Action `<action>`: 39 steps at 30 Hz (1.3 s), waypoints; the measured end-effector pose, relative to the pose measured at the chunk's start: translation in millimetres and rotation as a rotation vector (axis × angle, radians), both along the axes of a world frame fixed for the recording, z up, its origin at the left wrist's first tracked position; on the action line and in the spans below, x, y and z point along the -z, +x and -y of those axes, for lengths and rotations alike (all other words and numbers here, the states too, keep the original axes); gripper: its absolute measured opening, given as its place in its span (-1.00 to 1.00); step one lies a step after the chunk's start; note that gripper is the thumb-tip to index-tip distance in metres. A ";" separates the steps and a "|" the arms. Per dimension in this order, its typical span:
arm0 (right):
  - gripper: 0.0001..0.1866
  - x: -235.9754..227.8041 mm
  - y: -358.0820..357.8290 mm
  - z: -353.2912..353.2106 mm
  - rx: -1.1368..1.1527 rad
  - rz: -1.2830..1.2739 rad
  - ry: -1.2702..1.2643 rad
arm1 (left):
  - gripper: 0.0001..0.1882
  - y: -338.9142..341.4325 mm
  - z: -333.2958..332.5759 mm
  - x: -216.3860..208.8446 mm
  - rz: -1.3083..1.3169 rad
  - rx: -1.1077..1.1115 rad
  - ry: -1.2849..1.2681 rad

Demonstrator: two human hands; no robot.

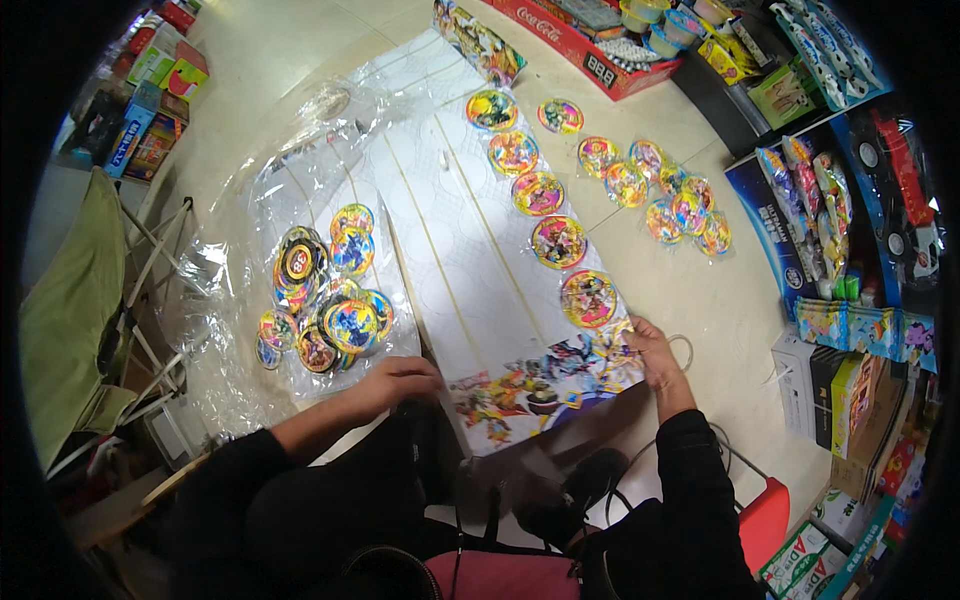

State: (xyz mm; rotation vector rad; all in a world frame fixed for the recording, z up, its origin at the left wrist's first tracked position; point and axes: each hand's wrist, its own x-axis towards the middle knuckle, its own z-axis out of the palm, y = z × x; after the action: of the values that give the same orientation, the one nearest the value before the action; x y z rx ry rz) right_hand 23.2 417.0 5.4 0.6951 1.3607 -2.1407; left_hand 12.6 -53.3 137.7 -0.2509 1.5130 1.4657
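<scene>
White cardboard sheet [500,300] with colourful round badges lies on the floor before me; my right hand [655,352] pinches its printed lower corner, while my left hand [400,380] rests curled, gripping nothing, on its near left edge. Loose badges [320,300] pile on clear plastic wrap [230,270] just left; more badges [660,195] lie right.

The floor [700,300] is pale beige and smooth, and it carries everything. A long white cardboard sheet [470,270] lies flat on it, with a colourful printed picture at the near end. A row of round colourful discs [540,193] lies on this sheet along its right side. On the left, a crumpled clear plastic wrap [230,290] is spread on the floor, and a pile of discs [320,300] rests on it. To the right of the sheet, a loose group of discs [665,195] lies directly on the floor. A red shallow carton [580,45] stands at the far end.
</scene>
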 end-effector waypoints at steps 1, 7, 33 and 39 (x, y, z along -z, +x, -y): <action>-0.72 10.7 9.9 12.7 0.020 0.003 -0.009 | -0.88 12.8 19.8 14.9 -0.015 -0.159 0.015; -0.65 53.6 60.8 105.1 0.001 0.055 -0.226 | -0.64 111.1 80.5 91.1 0.188 -0.641 -0.035; -0.93 -3.0 -41.1 360.4 -0.674 -1.161 0.788 | -0.68 118.3 105.3 115.6 -0.110 -1.394 -0.338; -0.86 17.6 -40.4 371.1 -0.753 -1.187 0.892 | -0.86 71.3 99.9 91.6 -0.322 -1.117 -0.375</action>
State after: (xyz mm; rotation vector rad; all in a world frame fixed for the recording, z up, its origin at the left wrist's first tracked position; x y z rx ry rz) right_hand -17.2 46.0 -12.2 -0.9336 2.6142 -1.1501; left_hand 83.9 -153.3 46.1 -1.2986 2.0345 2.0994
